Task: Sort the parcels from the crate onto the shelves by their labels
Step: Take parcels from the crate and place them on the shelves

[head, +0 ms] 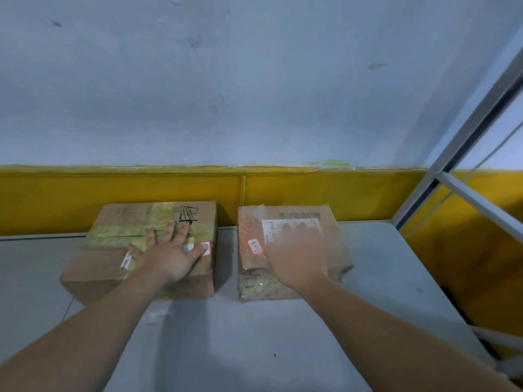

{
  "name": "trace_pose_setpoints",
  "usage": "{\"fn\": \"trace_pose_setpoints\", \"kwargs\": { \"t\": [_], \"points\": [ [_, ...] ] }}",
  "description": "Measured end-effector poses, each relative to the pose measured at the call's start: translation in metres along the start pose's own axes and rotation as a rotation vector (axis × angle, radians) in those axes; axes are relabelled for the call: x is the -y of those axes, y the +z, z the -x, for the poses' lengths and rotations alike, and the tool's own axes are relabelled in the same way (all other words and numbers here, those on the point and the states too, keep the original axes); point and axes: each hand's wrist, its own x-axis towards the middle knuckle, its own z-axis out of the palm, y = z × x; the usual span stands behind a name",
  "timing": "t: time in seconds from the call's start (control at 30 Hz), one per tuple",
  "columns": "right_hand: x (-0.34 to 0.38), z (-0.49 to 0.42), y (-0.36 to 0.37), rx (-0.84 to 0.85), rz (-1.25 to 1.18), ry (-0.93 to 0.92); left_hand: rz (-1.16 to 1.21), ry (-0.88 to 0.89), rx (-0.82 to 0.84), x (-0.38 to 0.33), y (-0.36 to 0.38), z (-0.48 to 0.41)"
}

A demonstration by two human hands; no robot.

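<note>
The left hand (169, 257) lies flat, fingers spread wide, palm down on the left parcel (113, 258), gripping nothing; the right hand (297, 256), blurred, rests with fingers straight on the right parcel (336, 250), over its white label (271, 227); both forearms reach forward from below. The left box lies crosswise, long side along the yellow back board (113, 199); the right one runs front to back; they sit just beside each other, apart, on the grey shelf (226, 349).

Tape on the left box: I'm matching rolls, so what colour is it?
Yellowish-green tape across the top of the left box, seen in the head view.
</note>
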Motion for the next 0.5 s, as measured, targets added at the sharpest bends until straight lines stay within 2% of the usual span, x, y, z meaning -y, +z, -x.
{"fn": "trace_pose_setpoints", "kwargs": {
  "t": [0.5],
  "points": [
    [0.008, -0.045, -0.011, -0.019, 0.011, -0.031, 0.0, 0.0, -0.063, 0.001, 0.005, 0.0]
  ]
}}
